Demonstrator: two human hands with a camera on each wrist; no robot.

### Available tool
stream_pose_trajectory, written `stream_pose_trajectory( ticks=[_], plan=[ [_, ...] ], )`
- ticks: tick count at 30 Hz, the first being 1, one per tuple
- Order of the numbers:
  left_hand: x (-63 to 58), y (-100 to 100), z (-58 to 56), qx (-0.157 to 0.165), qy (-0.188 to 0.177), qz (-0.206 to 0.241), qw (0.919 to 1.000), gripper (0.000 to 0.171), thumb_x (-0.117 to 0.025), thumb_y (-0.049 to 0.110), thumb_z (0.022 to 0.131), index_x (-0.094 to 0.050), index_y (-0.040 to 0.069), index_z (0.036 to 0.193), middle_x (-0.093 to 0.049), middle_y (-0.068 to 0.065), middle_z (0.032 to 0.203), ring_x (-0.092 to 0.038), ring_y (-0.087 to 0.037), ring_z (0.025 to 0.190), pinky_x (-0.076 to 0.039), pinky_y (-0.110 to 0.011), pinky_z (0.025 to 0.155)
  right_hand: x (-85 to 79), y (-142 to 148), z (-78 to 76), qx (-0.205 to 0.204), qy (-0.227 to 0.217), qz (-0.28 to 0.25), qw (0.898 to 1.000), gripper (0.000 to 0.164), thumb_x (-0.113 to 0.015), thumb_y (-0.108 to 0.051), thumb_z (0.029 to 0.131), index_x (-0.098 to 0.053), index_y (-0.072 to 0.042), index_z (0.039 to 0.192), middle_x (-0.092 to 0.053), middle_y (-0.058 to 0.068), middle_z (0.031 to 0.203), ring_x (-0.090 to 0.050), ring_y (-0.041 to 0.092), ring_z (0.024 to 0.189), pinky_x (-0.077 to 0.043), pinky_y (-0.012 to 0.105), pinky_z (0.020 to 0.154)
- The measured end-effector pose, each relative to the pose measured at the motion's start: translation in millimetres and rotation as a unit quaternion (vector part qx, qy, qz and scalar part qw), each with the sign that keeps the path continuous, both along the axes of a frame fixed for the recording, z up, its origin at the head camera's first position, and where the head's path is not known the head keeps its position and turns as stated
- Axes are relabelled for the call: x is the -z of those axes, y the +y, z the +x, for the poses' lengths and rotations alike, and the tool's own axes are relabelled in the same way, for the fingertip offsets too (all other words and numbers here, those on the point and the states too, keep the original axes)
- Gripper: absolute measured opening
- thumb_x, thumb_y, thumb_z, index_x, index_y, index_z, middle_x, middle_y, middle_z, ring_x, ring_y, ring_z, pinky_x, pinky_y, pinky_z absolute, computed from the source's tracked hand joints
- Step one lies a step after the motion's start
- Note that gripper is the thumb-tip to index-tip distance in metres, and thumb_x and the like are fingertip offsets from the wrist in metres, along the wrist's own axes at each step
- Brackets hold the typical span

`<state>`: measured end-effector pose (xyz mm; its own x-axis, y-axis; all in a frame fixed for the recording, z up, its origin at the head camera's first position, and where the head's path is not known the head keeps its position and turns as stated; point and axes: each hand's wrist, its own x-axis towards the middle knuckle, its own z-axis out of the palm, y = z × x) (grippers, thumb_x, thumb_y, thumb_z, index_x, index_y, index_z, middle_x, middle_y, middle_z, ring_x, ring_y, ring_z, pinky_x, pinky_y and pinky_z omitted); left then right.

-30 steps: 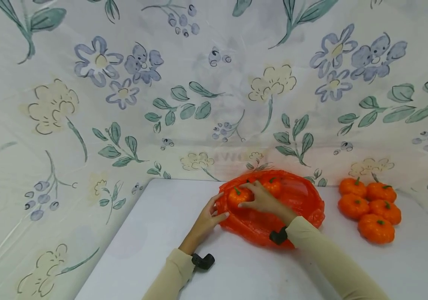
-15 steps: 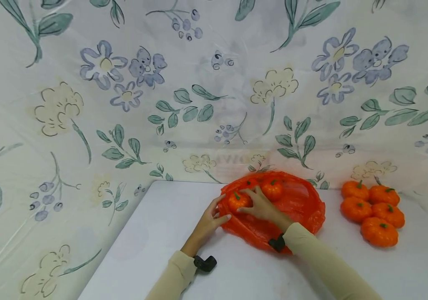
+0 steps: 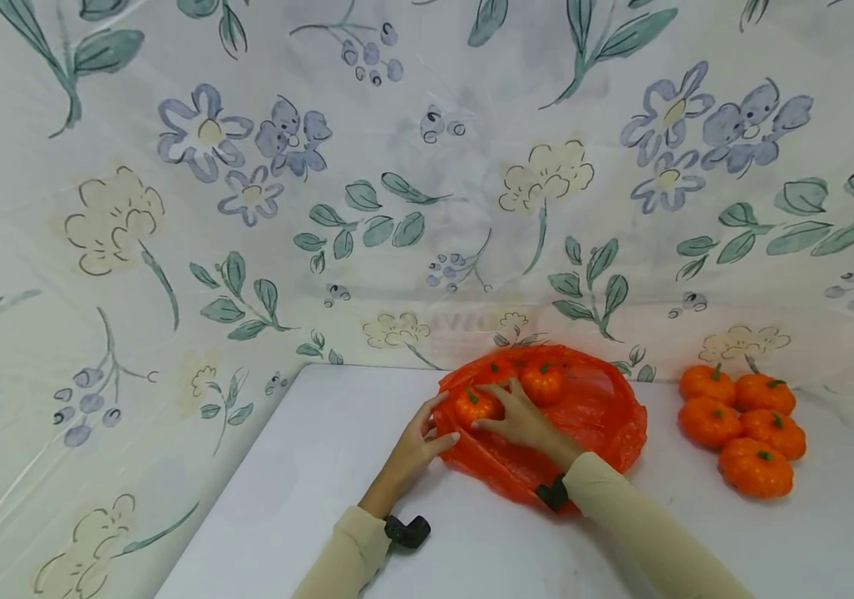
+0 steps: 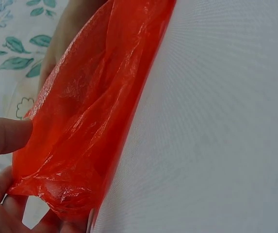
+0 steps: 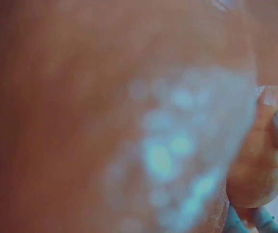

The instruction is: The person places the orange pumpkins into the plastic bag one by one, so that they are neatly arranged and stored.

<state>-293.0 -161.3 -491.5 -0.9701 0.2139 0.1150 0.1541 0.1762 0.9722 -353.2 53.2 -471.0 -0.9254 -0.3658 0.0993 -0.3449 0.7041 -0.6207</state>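
Observation:
A red plastic bag (image 3: 599,424) lies spread with its mouth up on the white table. My right hand (image 3: 527,423) reaches into it and grips a small orange pumpkin (image 3: 477,408) with a green stem near the bag's left end. The right wrist view shows thumb and fingers around the pumpkin (image 5: 257,170), with blurred plastic filling most of the picture. My left hand (image 3: 413,449) holds the bag's left end from outside. In the left wrist view its thumb (image 4: 8,138) lies against the plastic (image 4: 80,111), and its other fingers curl beneath.
Inside the bag, behind the right hand, sit another small pumpkin (image 3: 542,383) and one partly hidden pumpkin (image 3: 500,368). Several more pumpkins (image 3: 756,468) cluster on the table's right side. A floral curtain (image 3: 397,274) hangs behind the table (image 3: 329,449).
The head view has shifted slightly. My right hand has come a little lower with the pumpkin, baring more of the pumpkins behind it. The left hand keeps its place at the bag.

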Motion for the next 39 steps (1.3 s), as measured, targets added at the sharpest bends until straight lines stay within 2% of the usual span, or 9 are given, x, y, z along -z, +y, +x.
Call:
stream_pose_trajectory(
  ticks=[12,19,27,31,35,39],
  plan=[
    [-0.6,2,-3.5,0.016,0.002,0.003,0.9999,0.068,-0.066,0.025,0.094,-0.035,0.023,0.154,-0.038,-0.011,0.158,-0.046,-0.037,0.135,-0.051,-0.05,0.102,0.8,1,5.0,0.027,-0.005,-0.01,1.0,0.068,-0.077,-0.041,0.085,-0.05,-0.023,0.145,-0.042,0.018,0.138,-0.048,0.042,0.13,-0.047,0.06,0.102],
    [-2.3,3,-8.3,0.015,0.008,0.008,0.9998,0.066,-0.064,0.024,0.095,-0.036,0.025,0.154,-0.038,-0.011,0.157,-0.047,-0.036,0.135,-0.051,-0.049,0.103,-1.8,-2,4.5,0.031,0.014,-0.015,0.999,0.067,-0.076,-0.041,0.086,-0.05,-0.019,0.144,-0.04,0.022,0.14,-0.047,0.045,0.131,-0.045,0.063,0.103],
    [1.0,2,-6.0,0.005,-0.003,0.014,0.9999,0.067,-0.067,0.022,0.094,-0.037,0.025,0.153,-0.039,-0.012,0.156,-0.05,-0.035,0.131,-0.054,-0.046,0.1,-1.7,-3,9.1,0.022,-0.001,-0.002,1.0,0.071,-0.074,-0.043,0.087,-0.046,-0.022,0.149,-0.032,0.023,0.149,-0.038,0.046,0.139,-0.043,0.064,0.105],
    [0.4,2,-6.2,0.001,0.0,0.009,1.0,0.068,-0.067,0.025,0.093,-0.037,0.027,0.153,-0.038,-0.011,0.157,-0.049,-0.035,0.131,-0.054,-0.046,0.099,-7.1,0,10.3,0.009,0.016,-0.022,1.0,0.073,-0.074,-0.043,0.087,-0.044,-0.021,0.151,-0.033,0.023,0.146,-0.045,0.045,0.132,-0.045,0.062,0.104],
    [1.4,2,-7.7,-0.004,0.003,0.001,1.0,0.067,-0.067,0.026,0.092,-0.038,0.027,0.153,-0.039,-0.011,0.157,-0.048,-0.037,0.131,-0.053,-0.048,0.099,-17.7,9,11.6,0.005,0.033,-0.054,0.998,0.066,-0.071,-0.039,0.091,-0.046,-0.016,0.148,-0.04,0.017,0.137,-0.056,0.039,0.12,-0.05,0.055,0.103],
    [2.6,2,-7.5,-0.011,0.001,-0.006,0.9999,0.066,-0.067,0.025,0.093,-0.039,0.027,0.152,-0.04,-0.013,0.155,-0.048,-0.038,0.131,-0.054,-0.049,0.098,-33.0,26,15.2,0.009,0.037,-0.079,0.996,0.057,-0.067,-0.035,0.095,-0.049,-0.01,0.143,-0.043,0.016,0.134,-0.056,0.036,0.116,-0.051,0.052,0.101]
  ],
)
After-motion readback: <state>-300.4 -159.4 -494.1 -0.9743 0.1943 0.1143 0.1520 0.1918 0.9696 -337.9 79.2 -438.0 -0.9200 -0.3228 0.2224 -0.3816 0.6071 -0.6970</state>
